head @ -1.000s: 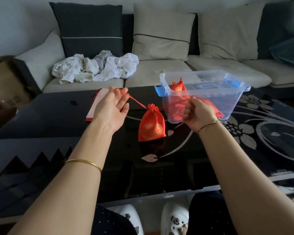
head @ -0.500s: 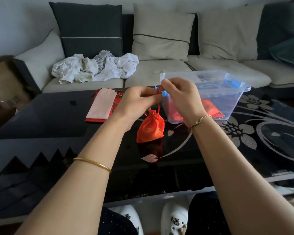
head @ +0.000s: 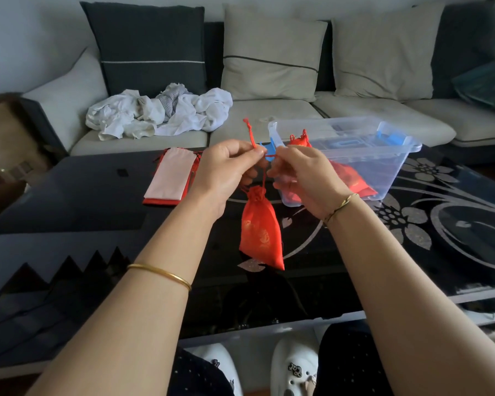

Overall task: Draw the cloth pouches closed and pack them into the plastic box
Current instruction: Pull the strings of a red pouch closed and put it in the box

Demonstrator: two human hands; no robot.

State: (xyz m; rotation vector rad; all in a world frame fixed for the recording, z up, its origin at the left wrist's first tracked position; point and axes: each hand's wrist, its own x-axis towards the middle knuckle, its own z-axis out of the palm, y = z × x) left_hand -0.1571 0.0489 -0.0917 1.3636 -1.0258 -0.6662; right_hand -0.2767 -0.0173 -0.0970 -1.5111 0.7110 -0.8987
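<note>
Pouch (head: pixel 260 228) over black table (head: pixel 103 195) (sofa (head: pixel 269 110) behind)

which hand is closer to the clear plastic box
Right. The right hand pinches the cord just in front of the plastic box's near-left corner; the left hand sits further left, between the box and the flat pouches.

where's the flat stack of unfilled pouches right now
In the head view the flat pouch stack lies on the black table, left of the left hand, in front of the sofa.
</note>
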